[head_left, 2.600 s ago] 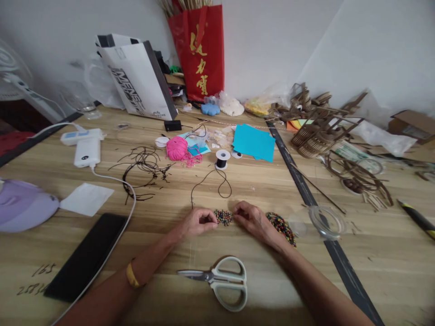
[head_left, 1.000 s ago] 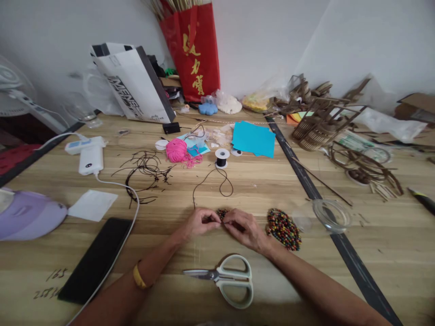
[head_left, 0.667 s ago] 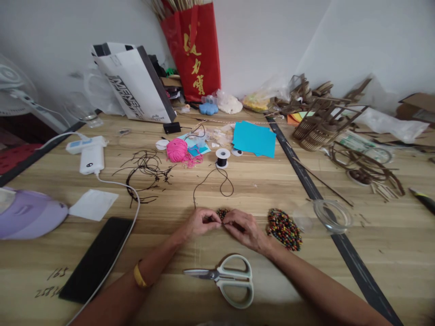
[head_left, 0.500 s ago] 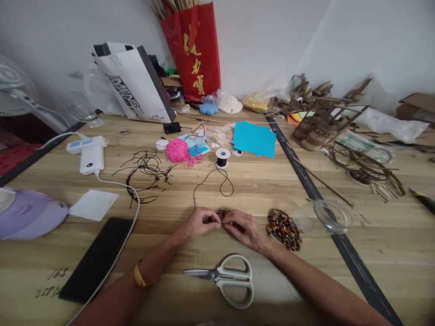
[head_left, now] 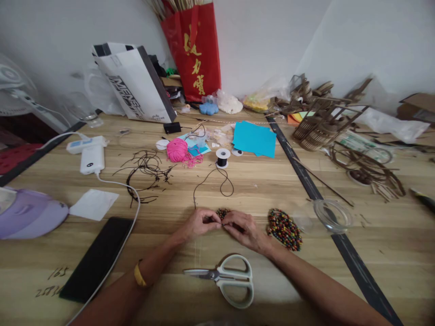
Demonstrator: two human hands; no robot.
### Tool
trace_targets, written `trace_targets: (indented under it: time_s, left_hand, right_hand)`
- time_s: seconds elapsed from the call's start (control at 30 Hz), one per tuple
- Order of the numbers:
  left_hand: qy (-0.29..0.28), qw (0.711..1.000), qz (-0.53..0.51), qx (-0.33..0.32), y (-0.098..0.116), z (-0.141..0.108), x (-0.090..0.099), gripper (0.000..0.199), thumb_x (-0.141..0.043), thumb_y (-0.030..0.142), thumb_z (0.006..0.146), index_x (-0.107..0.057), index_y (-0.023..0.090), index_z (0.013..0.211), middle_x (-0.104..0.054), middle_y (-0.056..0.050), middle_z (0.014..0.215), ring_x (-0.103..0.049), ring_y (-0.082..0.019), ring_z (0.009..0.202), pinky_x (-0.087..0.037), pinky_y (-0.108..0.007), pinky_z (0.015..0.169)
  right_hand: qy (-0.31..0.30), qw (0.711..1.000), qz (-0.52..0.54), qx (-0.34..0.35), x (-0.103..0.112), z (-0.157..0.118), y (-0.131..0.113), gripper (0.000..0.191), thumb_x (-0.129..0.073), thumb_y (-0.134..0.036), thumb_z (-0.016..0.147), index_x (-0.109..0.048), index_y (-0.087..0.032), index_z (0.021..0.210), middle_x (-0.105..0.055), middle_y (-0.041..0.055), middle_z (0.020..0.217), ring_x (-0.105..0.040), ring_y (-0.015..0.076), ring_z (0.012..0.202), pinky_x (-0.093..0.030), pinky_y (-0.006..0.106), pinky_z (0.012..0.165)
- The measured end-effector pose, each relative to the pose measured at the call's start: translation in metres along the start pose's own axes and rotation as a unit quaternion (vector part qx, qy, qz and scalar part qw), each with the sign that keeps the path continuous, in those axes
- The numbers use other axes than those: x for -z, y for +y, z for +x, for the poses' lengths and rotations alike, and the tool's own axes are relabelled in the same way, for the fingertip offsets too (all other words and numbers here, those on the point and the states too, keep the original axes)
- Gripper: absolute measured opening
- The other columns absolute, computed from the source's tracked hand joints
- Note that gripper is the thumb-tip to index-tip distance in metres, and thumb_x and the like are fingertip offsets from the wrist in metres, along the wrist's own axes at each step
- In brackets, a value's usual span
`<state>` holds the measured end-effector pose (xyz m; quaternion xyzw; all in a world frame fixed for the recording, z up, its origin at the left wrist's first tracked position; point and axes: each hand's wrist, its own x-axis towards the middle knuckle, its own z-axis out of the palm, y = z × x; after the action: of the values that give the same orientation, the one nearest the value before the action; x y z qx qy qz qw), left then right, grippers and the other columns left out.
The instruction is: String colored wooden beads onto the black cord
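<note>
My left hand [head_left: 201,224] is closed in a pinch, its fingertips meeting those of my right hand [head_left: 243,228], which pinches too. A small dark bit, seemingly the cord end, shows between the fingertips. Black cord [head_left: 194,192] runs from a white spool [head_left: 222,158] and loops over the table to my left hand. Just behind the fingers lies a small cluster of multicoloured beads [head_left: 222,213], partly hidden. Beside my right wrist is a larger heap of beaded strands [head_left: 284,230]. Scissors with pale handles [head_left: 236,280] lie in front of my hands, blades pointing left.
Cut black cords [head_left: 146,174], a pink yarn ball [head_left: 177,150] and blue paper sheets [head_left: 254,139] lie farther back. At left are a black flat case [head_left: 97,260] and a white cable [head_left: 136,213]. A clear round container [head_left: 333,216] sits at right, near brown woven pieces [head_left: 317,129].
</note>
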<state>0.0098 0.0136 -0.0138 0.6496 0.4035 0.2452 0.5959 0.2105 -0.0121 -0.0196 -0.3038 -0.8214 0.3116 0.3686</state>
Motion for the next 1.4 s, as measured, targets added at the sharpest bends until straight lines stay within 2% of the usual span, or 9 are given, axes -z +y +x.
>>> trace_targets:
  time_s: [0.43, 0.73, 0.97, 1.4]
  left_hand:
    - [-0.021, 0.999, 0.029, -0.013, -0.0009, 0.0006, 0.0037, 0.015, -0.066, 0.024, 0.07, -0.071, 0.011, 0.075, -0.068, -0.004, 0.07, -0.057, -0.013, 0.064, -0.042, -0.021, 0.061]
    - [-0.032, 0.998, -0.044, 0.034, -0.0003, 0.0002, 0.0029, 0.021, -0.072, 0.027, 0.065, -0.068, 0.01, 0.075, -0.067, -0.004, 0.072, -0.058, -0.012, 0.065, -0.044, -0.023, 0.065]
    - [-0.029, 0.996, -0.074, 0.047, -0.0014, 0.0014, 0.0011, 0.027, -0.077, 0.027, 0.06, -0.063, 0.011, 0.076, -0.065, -0.002, 0.069, -0.058, -0.011, 0.065, -0.044, -0.023, 0.065]
    - [-0.038, 0.996, -0.067, 0.047, 0.0007, 0.001, 0.0009, 0.027, -0.075, 0.02, 0.061, -0.06, 0.012, 0.081, -0.064, 0.0, 0.068, -0.058, -0.01, 0.064, -0.044, -0.022, 0.065]
  right_hand:
    - [-0.002, 1.0, -0.001, 0.006, 0.0002, 0.0003, 0.0001, 0.01, -0.05, -0.019, 0.092, -0.06, -0.018, 0.094, -0.063, 0.0063, 0.081, -0.059, 0.0157, 0.076, -0.048, 0.027, 0.066]
    - [0.001, 1.0, -0.001, 0.015, -0.0001, -0.0003, 0.0001, 0.009, -0.051, -0.018, 0.091, -0.059, -0.017, 0.095, -0.062, 0.0067, 0.083, -0.058, 0.0156, 0.077, -0.048, 0.027, 0.067]
    - [-0.001, 1.0, -0.001, 0.02, -0.0002, -0.0004, 0.0001, 0.008, -0.051, -0.018, 0.091, -0.059, -0.016, 0.095, -0.062, 0.0079, 0.085, -0.059, 0.016, 0.079, -0.049, 0.027, 0.069]
    - [0.0, 1.0, -0.008, 0.025, -0.0015, -0.0002, 0.0007, 0.01, -0.051, -0.02, 0.091, -0.059, -0.016, 0.095, -0.064, 0.0083, 0.084, -0.061, 0.0161, 0.079, -0.05, 0.027, 0.07]
